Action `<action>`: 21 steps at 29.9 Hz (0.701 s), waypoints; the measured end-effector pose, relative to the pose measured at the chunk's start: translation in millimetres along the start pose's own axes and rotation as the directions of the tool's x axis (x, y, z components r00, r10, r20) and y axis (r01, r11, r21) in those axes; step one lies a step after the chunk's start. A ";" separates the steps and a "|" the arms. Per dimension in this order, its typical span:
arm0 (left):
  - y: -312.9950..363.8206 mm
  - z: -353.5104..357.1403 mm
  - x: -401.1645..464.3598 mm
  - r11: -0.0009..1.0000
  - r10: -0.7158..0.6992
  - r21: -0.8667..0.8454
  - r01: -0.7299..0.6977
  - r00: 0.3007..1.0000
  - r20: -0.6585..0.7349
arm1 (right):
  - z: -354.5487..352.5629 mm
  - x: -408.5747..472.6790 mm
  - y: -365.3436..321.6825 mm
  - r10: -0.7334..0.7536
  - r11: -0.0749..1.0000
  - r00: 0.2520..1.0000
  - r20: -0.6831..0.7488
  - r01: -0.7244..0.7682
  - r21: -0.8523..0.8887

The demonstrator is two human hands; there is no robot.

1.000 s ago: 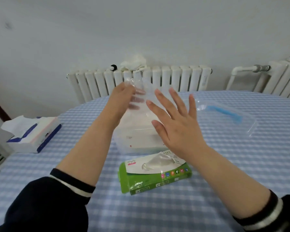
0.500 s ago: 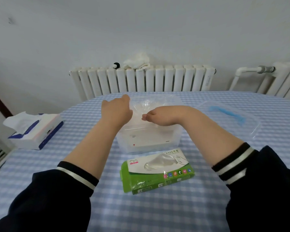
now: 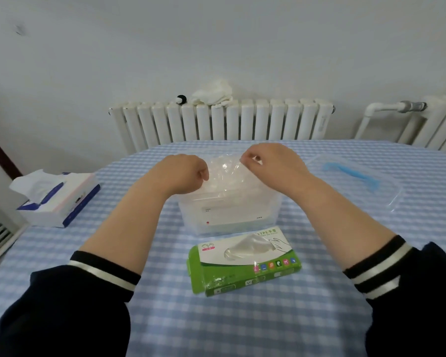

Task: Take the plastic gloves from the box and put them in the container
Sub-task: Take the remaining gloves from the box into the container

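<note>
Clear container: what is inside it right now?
A clear plastic glove, pinched by both hands, over the container. White contents below; frosted walls hide details.

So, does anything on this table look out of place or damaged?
Only small things. The green glove box lies askew, and its near side looks crumpled. The container's lid lies apart to the right. Both hands, left hand and right hand, hold a plastic glove over the container. Nothing is spilled.

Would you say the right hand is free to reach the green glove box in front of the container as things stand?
Probably not at once: the right hand pinches the plastic glove over the container. Nothing lies across the way to the green glove box, so after letting go it looks reachable.
</note>
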State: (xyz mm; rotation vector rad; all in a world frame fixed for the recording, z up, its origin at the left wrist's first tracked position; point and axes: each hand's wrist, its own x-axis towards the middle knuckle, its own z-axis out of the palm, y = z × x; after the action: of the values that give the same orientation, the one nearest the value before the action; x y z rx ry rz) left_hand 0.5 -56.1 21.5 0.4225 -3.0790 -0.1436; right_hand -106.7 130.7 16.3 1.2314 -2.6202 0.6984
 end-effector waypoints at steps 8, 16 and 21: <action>5.6 17.3 -34.5 0.913 -0.083 -0.370 -0.172 0.810 -0.581 | -6.5 -74.8 -8.8 -0.086 0.775 0.994 -0.072 0.112 0.622; 59.9 79.1 -88.2 0.874 0.117 -0.248 -0.419 0.674 -0.729 | 28.5 -95.8 2.4 -0.084 0.980 0.861 0.502 -0.020 0.199; 67.8 102.9 -98.7 0.846 0.138 -0.454 -0.279 0.938 -0.319 | 29.5 -97.2 -2.3 -0.095 0.995 0.887 0.452 0.076 0.059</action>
State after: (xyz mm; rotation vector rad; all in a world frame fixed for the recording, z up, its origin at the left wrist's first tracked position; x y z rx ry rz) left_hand 73.1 44.5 -76.2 0.0648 -2.6452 -0.7745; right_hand -40.6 181.9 -41.4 1.6905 -2.8959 0.4936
